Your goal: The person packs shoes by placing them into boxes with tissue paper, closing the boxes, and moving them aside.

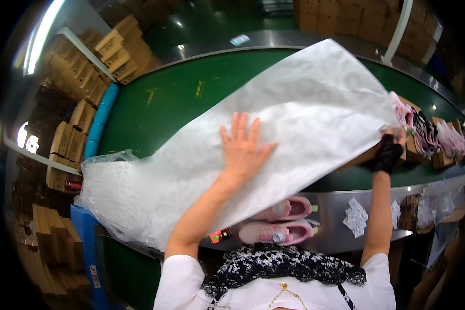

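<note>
A large sheet of white wrapping paper [315,119] with a faint grey print stretches over the green belt. My left hand [241,150] lies on it, palm down with fingers spread. At the sheet's right edge, my right hand [390,150], in a black fingerless glove, pinches the paper; its fingertips are partly hidden. To the left, a stack of printed white paper [113,188] sits in a clear plastic bag [106,157]. A pair of pink and white shoes [279,232] rests on the metal ledge below the sheet, partly covered by it.
Several pink and black shoes [426,134] stand in cardboard boxes at the right. Small white packets [355,217] lie on the metal ledge [330,206]. Cardboard boxes [119,51] are stacked at the far left behind blue rolls [101,116]. The green belt [181,98] runs across.
</note>
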